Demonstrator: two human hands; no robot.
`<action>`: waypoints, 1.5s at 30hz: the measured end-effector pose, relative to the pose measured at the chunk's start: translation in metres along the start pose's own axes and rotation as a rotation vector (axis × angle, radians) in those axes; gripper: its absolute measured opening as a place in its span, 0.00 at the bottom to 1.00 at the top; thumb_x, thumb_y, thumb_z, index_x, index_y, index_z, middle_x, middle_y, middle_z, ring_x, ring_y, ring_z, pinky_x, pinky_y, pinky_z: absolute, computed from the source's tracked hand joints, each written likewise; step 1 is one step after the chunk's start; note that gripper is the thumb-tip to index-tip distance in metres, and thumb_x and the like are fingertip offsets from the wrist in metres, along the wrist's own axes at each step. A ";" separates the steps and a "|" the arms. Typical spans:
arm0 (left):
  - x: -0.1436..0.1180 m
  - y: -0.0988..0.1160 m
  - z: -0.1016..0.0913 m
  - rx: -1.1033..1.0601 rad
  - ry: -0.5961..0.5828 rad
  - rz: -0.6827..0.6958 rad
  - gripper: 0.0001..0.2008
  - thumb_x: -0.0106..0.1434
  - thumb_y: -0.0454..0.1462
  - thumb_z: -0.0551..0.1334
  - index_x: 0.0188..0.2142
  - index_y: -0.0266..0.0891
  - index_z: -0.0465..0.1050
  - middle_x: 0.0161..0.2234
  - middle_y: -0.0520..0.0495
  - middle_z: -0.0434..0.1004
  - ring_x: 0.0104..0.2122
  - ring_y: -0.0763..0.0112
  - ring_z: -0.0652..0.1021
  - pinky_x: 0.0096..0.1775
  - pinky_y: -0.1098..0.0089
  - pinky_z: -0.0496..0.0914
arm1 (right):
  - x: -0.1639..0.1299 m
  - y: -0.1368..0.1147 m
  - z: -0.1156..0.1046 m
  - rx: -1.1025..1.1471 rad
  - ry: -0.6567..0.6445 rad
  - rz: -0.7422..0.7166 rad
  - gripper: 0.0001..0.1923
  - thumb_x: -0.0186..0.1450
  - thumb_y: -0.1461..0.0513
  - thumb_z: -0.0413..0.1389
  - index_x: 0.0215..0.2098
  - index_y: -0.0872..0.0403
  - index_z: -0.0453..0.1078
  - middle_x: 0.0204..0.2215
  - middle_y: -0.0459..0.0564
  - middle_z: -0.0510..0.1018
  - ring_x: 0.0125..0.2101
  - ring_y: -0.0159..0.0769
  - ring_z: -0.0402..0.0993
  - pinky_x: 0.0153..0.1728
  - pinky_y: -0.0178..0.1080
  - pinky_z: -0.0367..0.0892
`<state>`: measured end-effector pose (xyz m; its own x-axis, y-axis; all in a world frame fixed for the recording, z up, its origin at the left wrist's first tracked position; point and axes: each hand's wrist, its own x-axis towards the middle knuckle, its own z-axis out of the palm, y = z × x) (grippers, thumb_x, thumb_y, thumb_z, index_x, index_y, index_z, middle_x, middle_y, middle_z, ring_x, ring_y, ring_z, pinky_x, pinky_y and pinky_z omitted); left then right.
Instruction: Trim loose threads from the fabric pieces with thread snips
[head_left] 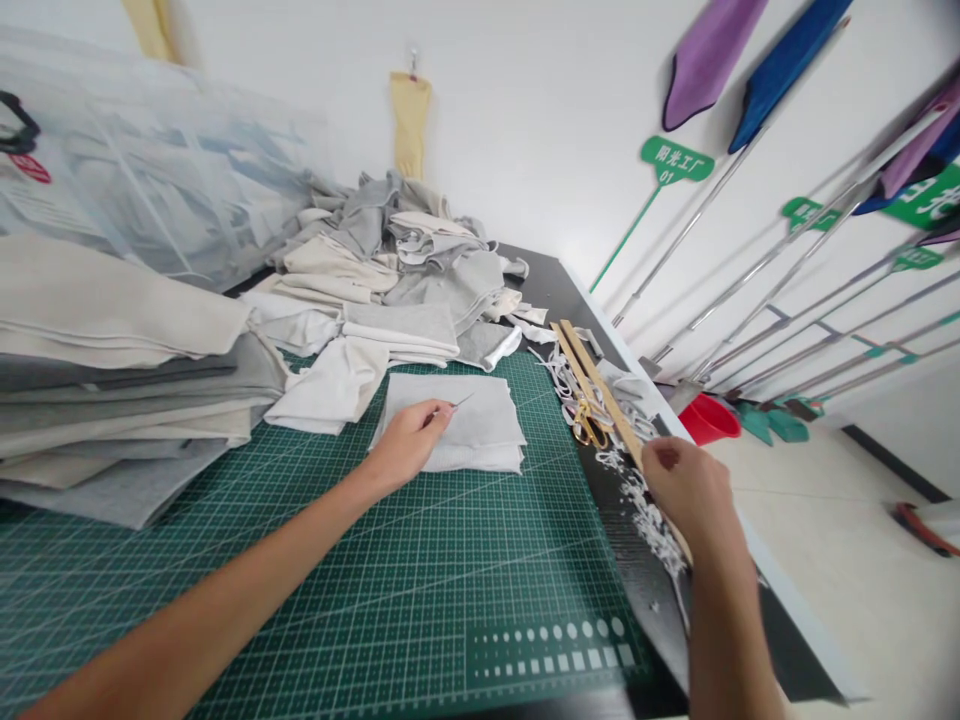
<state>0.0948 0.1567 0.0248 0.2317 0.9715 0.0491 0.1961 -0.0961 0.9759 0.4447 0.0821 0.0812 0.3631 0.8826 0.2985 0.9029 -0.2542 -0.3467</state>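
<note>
My left hand (409, 440) is closed around a thin, pointed metal tool (463, 400), whose tip lies over a folded stack of light grey cloth (480, 425) on the green cutting mat (420, 570). Most of the tool is hidden in the fingers. On the other side, my right hand (690, 495) has its fingers curled together above a long wooden ruler (600, 385) at the table's right side. Whether those fingers grip the ruler or a small scrap is hidden. Gold-handled scissors (589, 425) lie beside the ruler, just beyond this hand.
Folded grey and cream cloths (120, 390) are piled at left. A loose heap of fabric (420, 260) fills the back, beside a clear plastic bag (150, 160). White scraps (652, 525) litter the black table edge. Mops and a red bucket (709, 418) stand by the wall.
</note>
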 end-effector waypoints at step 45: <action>-0.007 -0.003 -0.003 -0.082 0.026 -0.034 0.23 0.67 0.53 0.55 0.40 0.37 0.77 0.22 0.56 0.60 0.21 0.75 0.59 0.25 0.72 0.54 | -0.032 -0.064 0.076 0.361 -0.251 -0.500 0.07 0.67 0.64 0.56 0.32 0.53 0.76 0.30 0.49 0.78 0.32 0.37 0.74 0.31 0.37 0.66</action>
<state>0.0896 0.1512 0.0219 0.2013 0.9793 0.0203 0.1249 -0.0462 0.9911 0.3577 0.1002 0.0265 -0.1835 0.9362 0.2997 0.7993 0.3196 -0.5090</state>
